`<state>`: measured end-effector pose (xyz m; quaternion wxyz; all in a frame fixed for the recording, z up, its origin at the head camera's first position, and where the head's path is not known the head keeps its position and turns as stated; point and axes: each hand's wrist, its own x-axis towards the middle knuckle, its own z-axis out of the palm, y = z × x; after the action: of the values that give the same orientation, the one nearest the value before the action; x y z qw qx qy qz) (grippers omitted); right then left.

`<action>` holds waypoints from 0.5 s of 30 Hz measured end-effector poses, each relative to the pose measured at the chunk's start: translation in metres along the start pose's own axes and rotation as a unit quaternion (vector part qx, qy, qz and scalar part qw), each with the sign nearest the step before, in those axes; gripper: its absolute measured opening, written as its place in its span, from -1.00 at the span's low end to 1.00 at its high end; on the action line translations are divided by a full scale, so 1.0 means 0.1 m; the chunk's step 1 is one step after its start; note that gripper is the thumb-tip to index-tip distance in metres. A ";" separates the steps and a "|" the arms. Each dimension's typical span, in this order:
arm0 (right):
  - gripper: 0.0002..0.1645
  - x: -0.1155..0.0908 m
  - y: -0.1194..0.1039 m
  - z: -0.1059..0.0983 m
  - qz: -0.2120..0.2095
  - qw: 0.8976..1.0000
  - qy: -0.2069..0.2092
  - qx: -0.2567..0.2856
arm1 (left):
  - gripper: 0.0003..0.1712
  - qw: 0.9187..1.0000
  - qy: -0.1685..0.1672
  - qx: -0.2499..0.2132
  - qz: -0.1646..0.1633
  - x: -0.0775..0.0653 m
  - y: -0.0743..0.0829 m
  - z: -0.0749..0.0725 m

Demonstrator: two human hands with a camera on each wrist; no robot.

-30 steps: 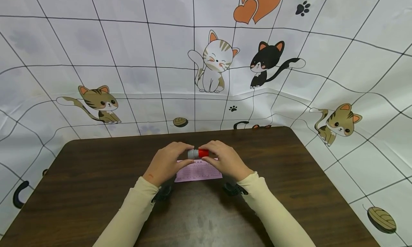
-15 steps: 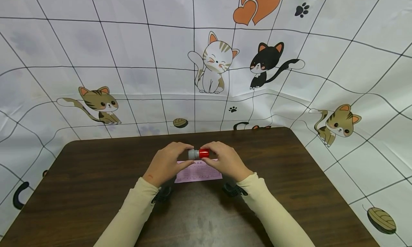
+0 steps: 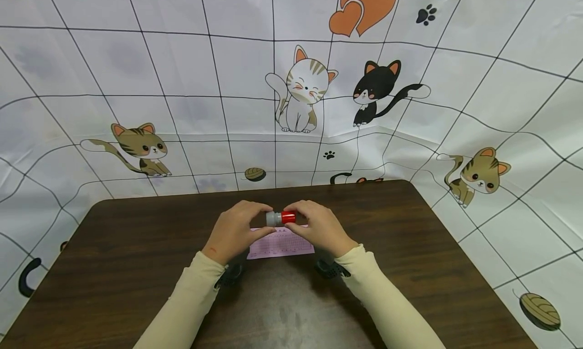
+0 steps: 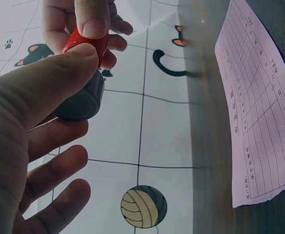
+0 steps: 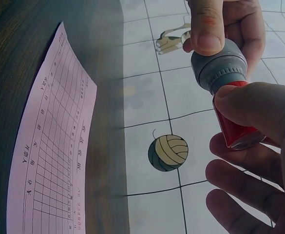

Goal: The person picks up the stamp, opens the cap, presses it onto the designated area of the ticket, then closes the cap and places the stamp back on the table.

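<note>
In the head view, a small grey and red stamp point(image 3: 275, 218) is held sideways between both hands over a pink printed slip. My left hand point(image 3: 234, 232) pinches its grey end between thumb and fingers. The right hand point(image 3: 325, 231) pinches the red end point(image 5: 235, 117), which looks glossy and translucent in the right wrist view. A ridged grey collar point(image 5: 227, 78) shows where the two parts meet. Below the stamp, the pink slip point(image 3: 280, 244), a ruled form with printed characters, lies flat on the table. The fingers partly cover both ends of the stamp.
The dark wooden table point(image 3: 136, 268) reaches back to a white cloth wall point(image 3: 191, 111) with a grid and cartoon cats. Dark wrist devices point(image 3: 330, 268) sit under both wrists, near the slip's front corners.
My right fingertips have shifted very slightly to the right on the red end. Both hands keep their hold on the stamp, and the slip stays in place.
</note>
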<state>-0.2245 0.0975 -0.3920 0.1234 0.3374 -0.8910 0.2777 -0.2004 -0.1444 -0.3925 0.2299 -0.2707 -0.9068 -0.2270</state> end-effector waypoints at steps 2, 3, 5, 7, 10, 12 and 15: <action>-0.62 0.00 0.00 0.00 -0.001 1.000 0.000 -0.001 | -0.45 1.000 0.000 0.003 -0.002 0.00 0.00 0.00; -0.63 0.00 0.00 0.01 0.000 1.000 0.000 -0.001 | -0.45 1.000 -0.001 0.004 -0.003 0.00 0.00 0.00; -0.63 0.00 0.01 0.01 0.000 1.000 -0.004 0.001 | -0.46 1.000 -0.003 0.005 -0.005 0.00 0.00 0.00; -0.64 0.00 0.01 0.01 0.003 1.000 -0.007 0.003 | -0.46 1.000 -0.005 0.003 -0.005 0.00 0.00 0.01; -0.62 0.00 0.01 0.01 0.002 1.000 -0.008 0.003 | -0.46 1.000 -0.008 0.000 -0.006 -0.01 0.00 0.01; -0.61 0.00 0.01 0.00 -0.003 1.000 -0.005 0.000 | -0.46 1.000 -0.009 -0.001 -0.006 -0.01 0.00 0.00; -0.59 0.00 0.01 0.00 -0.015 1.000 0.000 -0.005 | -0.46 1.000 -0.012 -0.002 -0.007 0.00 0.00 -0.01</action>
<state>-0.2255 0.0982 -0.3922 0.1292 0.3497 -0.8874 0.2712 -0.1997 -0.1447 -0.3920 0.2172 -0.2674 -0.9108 -0.2274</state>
